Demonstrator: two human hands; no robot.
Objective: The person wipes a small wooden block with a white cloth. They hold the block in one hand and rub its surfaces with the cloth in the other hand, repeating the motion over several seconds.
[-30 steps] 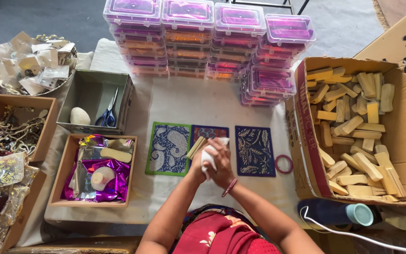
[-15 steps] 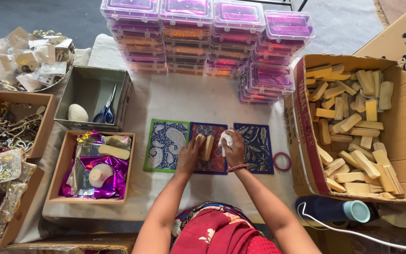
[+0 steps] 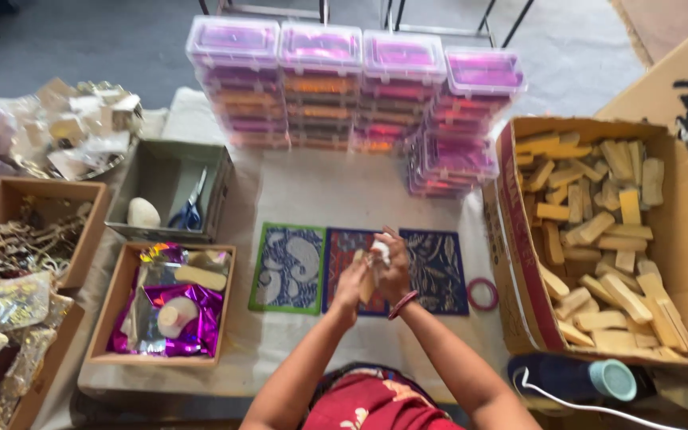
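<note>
My left hand and my right hand are pressed together above three patterned mats. A small wooden block is sandwiched between them, and a bit of white material shows at my right fingertips. A green-bordered mat lies on the left, a red-bordered one under my hands, and a dark blue one on the right. A red bangle sits on my right wrist.
A big cardboard box of wooden blocks stands at right, with a red ring beside it. Stacked clear plastic cases line the back. At left are a grey box with scissors and a box with purple foil. A bottle lies at lower right.
My hands separated half a second ago, each holding something, then came back together over the middle mat. The view has shifted slightly.
</note>
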